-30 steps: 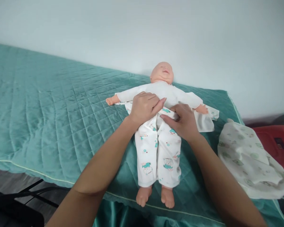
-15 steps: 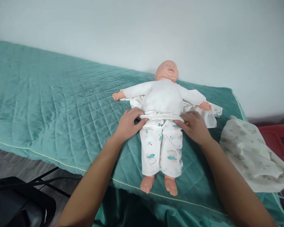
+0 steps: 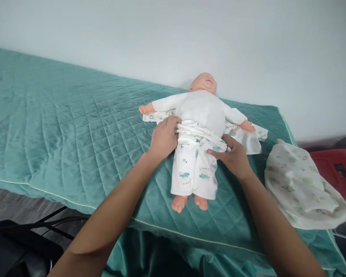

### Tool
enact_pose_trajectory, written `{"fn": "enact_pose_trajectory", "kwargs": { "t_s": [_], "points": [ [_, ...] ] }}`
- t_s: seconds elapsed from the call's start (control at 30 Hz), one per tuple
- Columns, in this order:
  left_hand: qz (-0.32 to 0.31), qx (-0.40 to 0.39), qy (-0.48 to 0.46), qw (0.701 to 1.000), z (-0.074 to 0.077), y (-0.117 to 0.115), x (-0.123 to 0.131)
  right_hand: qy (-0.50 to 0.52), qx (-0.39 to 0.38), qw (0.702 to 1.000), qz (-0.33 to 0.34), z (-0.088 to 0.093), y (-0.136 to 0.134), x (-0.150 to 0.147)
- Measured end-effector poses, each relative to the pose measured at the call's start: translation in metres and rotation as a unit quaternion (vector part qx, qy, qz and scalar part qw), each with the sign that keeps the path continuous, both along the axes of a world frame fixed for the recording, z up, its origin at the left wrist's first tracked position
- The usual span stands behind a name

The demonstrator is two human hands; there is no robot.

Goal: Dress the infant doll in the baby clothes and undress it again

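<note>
A baby doll lies on its back, head toward the wall, in a white long-sleeved top and white printed pants. My left hand is closed on the pants' waistband at the doll's hip. On the other side, my right hand grips the pants near the waist, thumb on the front and the other fingers partly hidden. The bunched waistband runs slanted between my hands. Under the doll's arms a spread printed baby garment shows at both sides.
A green quilted cover lies over the bed. A folded white printed cloth rests at the right edge, with a red plastic object beyond it. A pale wall borders the back. Something black stands at lower left.
My left hand has moved up with its side of the waistband, and my right hand slightly down. The waistband now slants, and the doll's feet sit farther from the bed's front edge.
</note>
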State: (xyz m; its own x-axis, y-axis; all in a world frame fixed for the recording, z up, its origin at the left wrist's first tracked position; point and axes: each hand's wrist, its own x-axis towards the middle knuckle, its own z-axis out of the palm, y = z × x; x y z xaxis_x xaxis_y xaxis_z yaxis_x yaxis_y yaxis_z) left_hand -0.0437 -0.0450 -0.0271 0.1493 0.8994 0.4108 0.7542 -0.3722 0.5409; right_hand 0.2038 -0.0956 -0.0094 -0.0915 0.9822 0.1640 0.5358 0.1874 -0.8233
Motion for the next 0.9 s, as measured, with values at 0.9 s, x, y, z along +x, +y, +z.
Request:
{"fn": "enact_pose_trajectory", "kwargs": {
  "t_s": [0.9],
  "points": [
    [-0.071, -0.043, -0.157, 0.984, -0.014, -0.102, -0.006, -0.055, 0.018, 0.997, -0.041, -0.020, -0.077, -0.019]
  ]
}}
